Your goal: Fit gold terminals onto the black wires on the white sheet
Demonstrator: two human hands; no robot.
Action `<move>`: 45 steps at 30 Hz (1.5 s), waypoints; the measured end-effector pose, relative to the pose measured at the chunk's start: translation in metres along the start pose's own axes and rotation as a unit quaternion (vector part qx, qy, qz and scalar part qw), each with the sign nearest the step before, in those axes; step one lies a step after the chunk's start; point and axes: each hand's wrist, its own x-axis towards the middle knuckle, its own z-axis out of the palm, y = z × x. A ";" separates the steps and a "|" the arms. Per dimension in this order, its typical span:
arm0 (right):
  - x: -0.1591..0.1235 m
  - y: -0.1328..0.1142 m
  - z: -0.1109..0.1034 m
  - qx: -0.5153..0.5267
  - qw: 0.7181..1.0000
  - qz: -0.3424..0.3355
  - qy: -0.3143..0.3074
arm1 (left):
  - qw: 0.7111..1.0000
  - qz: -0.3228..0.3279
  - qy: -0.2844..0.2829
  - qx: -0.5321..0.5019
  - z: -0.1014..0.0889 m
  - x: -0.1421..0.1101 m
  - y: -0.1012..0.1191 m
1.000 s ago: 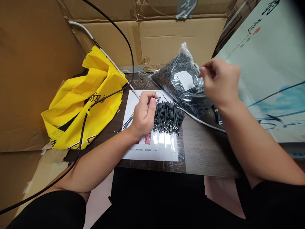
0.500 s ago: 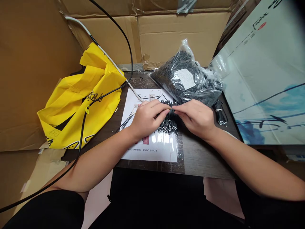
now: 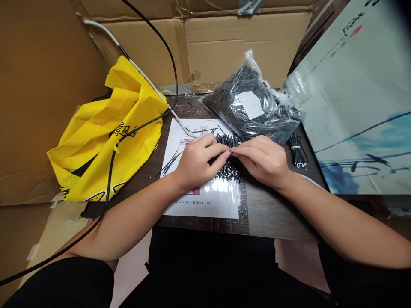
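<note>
Over the middle of the table, my left hand (image 3: 201,159) and my right hand (image 3: 267,161) meet fingertip to fingertip. My left thumb and index finger pinch a tiny thin gold-coloured piece (image 3: 231,152), mostly covered by the fingers. The right fingers are pressed together at its other end; what they hold is too small to make out. Beneath and behind the hands lies a pile of short black wire-like pieces (image 3: 229,170) with shiny ends. It rests partly on a printed sheet (image 3: 192,211) under clear plastic.
A clear bag of black pieces (image 3: 224,102) stands behind my right hand, beside a tied black bundle (image 3: 298,153). At left lies a yellow bag (image 3: 138,145), crossed by a black cable (image 3: 112,171). Cardboard (image 3: 244,51) rises behind; a pale printed box (image 3: 362,107) stands at right.
Both hands have dropped slightly toward me, and their fingertips have come closer together. Less of the gold-coloured piece shows between them.
</note>
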 end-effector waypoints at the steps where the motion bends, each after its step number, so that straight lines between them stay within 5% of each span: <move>1: 0.000 0.000 0.000 -0.003 1.000 -0.002 0.000 | 1.000 0.000 0.002 -0.001 0.000 0.000 0.000; 26: 0.002 -0.003 0.001 0.038 0.999 0.000 0.016 | 0.999 0.019 0.003 -0.028 0.002 -0.001 -0.005; 45: 0.004 -0.009 0.001 0.019 0.996 0.074 0.039 | 0.999 0.022 0.004 -0.041 0.001 -0.001 0.001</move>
